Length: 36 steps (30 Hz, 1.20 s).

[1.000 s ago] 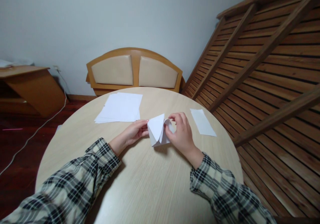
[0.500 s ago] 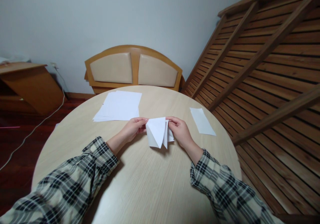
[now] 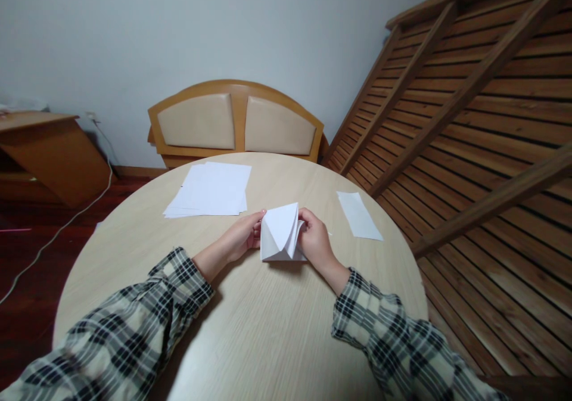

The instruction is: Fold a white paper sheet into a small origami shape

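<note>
A folded sheet of white paper (image 3: pixel 277 227) is held up between my two hands just above the round table, its triangular flaps standing apart on the right. My left hand (image 3: pixel 243 234) grips the paper's left edge, thumb at the top corner and fingers curled behind. On the other side my right hand (image 3: pixel 314 236) has its fingers closed around the right-hand flaps, and the fingertips are partly hidden by the paper.
Loose white sheets (image 3: pixel 214 189) lie in a pile at the table's back left. A white paper strip (image 3: pixel 360 215) rests on the right of the pale round table (image 3: pixel 250 329). Behind stands a padded headboard (image 3: pixel 196 121); a slatted wooden frame (image 3: pixel 469 151) leans at the right.
The folded paper has been tilted, and its front flaps now bulge further open. My right fingers have curled in deeper behind the right flaps. The view has shifted slightly.
</note>
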### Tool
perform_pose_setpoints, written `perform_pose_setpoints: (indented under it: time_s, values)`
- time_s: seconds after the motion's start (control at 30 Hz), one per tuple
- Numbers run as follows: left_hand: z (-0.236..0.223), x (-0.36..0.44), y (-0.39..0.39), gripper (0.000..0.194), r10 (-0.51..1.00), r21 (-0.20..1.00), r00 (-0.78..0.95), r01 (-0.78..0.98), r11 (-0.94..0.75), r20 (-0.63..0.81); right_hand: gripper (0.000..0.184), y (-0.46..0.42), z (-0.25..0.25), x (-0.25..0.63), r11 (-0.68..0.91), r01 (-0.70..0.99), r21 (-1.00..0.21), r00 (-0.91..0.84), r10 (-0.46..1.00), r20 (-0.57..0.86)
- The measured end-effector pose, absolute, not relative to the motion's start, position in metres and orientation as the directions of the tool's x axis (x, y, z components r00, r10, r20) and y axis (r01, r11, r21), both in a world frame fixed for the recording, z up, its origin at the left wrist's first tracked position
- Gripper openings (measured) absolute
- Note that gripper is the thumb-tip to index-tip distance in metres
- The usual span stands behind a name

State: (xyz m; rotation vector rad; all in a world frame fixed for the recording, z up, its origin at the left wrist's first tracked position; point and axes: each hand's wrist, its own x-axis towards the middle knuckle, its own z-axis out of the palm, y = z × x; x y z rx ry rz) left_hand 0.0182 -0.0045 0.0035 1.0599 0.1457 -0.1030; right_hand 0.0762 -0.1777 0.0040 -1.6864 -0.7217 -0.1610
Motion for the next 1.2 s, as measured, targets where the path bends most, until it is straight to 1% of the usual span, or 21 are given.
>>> perform_pose_setpoints:
  time_s: [0.07, 0.13, 0.23, 0.33, 0.43, 0.57, 0.7, 0.83, 0.9, 1.0, 1.1, 1.2]
  values:
    - [0.003, 0.018, -0.006, 0.027, -0.036, 0.843, 0.980, 0.186, 0.505, -0.195, 0.017, -0.178, 0.006, 0.072, -0.107, 0.576, -0.811, 0.782, 0.362, 0.508]
    - [0.002, 0.018, -0.008, 0.029, -0.064, 0.839, 0.982, 0.185, 0.512, -0.178, 0.017, -0.178, 0.008, 0.070, -0.135, 0.604, -0.785, 0.772, 0.345, 0.535]
    - [0.001, 0.017, -0.010, 0.030, -0.080, 0.847, 0.988, 0.155, 0.509, -0.133, 0.016, -0.177, 0.008, 0.069, -0.134, 0.639, -0.758, 0.753, 0.308, 0.581]
    - [-0.002, 0.016, -0.013, 0.031, -0.067, 0.868, 0.990, 0.139, 0.477, -0.122, 0.011, -0.177, 0.006, 0.069, -0.115, 0.655, -0.747, 0.745, 0.267, 0.612]
    - [-0.002, 0.015, -0.016, 0.029, -0.046, 0.902, 0.994, 0.105, 0.418, -0.095, 0.008, -0.176, 0.006, 0.067, -0.090, 0.645, -0.759, 0.751, 0.260, 0.608]
    - [0.003, 0.012, -0.019, 0.025, 0.007, 0.935, 1.000, 0.007, 0.354, -0.010, 0.007, -0.177, 0.008, 0.065, -0.085, 0.611, -0.787, 0.776, 0.260, 0.575]
    - [0.009, 0.010, -0.018, 0.025, 0.100, 0.969, 0.995, -0.049, 0.242, 0.025, 0.013, -0.178, 0.007, 0.067, -0.073, 0.576, -0.814, 0.783, 0.335, 0.523]
    - [0.010, 0.011, -0.011, 0.024, 0.178, 0.990, 0.984, -0.054, 0.127, 0.030, 0.026, -0.177, 0.002, 0.075, 0.034, 0.509, -0.860, 0.752, 0.467, 0.464]
    - [0.010, 0.013, -0.007, 0.026, 0.188, 0.993, 0.982, -0.048, 0.103, 0.028, 0.033, -0.176, -0.001, 0.078, 0.079, 0.507, -0.858, 0.730, 0.491, 0.476]
    - [0.009, 0.014, -0.005, 0.030, 0.165, 0.991, 0.986, -0.032, 0.128, 0.011, 0.040, -0.176, -0.003, 0.080, 0.071, 0.585, -0.808, 0.687, 0.485, 0.541]
    - [0.009, 0.014, -0.006, 0.033, 0.127, 0.985, 0.992, -0.008, 0.170, -0.014, 0.041, -0.177, -0.003, 0.081, 0.009, 0.690, -0.724, 0.629, 0.488, 0.606]
    - [0.010, 0.013, -0.008, 0.036, 0.052, 0.977, 0.998, 0.022, 0.213, -0.034, 0.040, -0.179, 0.000, 0.081, -0.005, 0.751, -0.660, 0.579, 0.485, 0.655]
